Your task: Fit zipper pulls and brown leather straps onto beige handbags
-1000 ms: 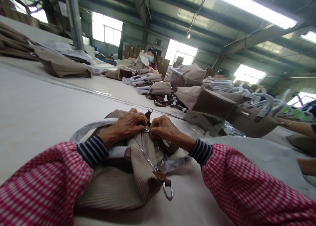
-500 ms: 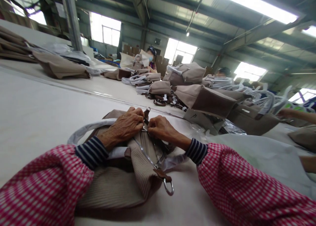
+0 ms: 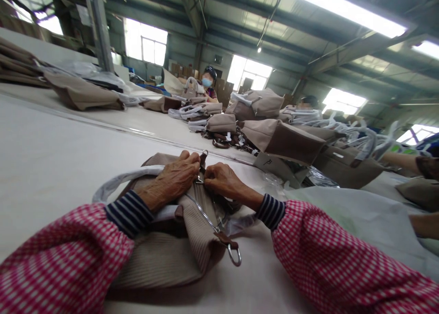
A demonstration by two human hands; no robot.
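Observation:
A beige ribbed handbag [image 3: 161, 259] lies on the white table, its zipper [image 3: 206, 213] running along the top away from me. My left hand [image 3: 178, 174] is closed on the bag's far top edge, its fingers curled by the brown end tab. Opposite it, my right hand [image 3: 222, 181] pinches the other side of that edge; its fingertips are partly hidden. Between them shows a small metal piece [image 3: 199, 180], too small to name surely. A metal ring [image 3: 235, 255] hangs from the near brown tab. One plastic-wrapped handle [image 3: 118, 179] loops out left.
Beyond the table's seam lie piled handbags [image 3: 281, 138] with wrapped handles. Another handbag [image 3: 80, 92] rests at the far left. Thin white sheeting [image 3: 356, 218] covers the right side. A masked co-worker [image 3: 209, 83] is across the table; another person's arm [image 3: 399, 161] reaches in at right.
My hands stay at the bag's far end, with only a slight shift of the fingers. The view has tilted slightly. At right, the other person's arm has moved.

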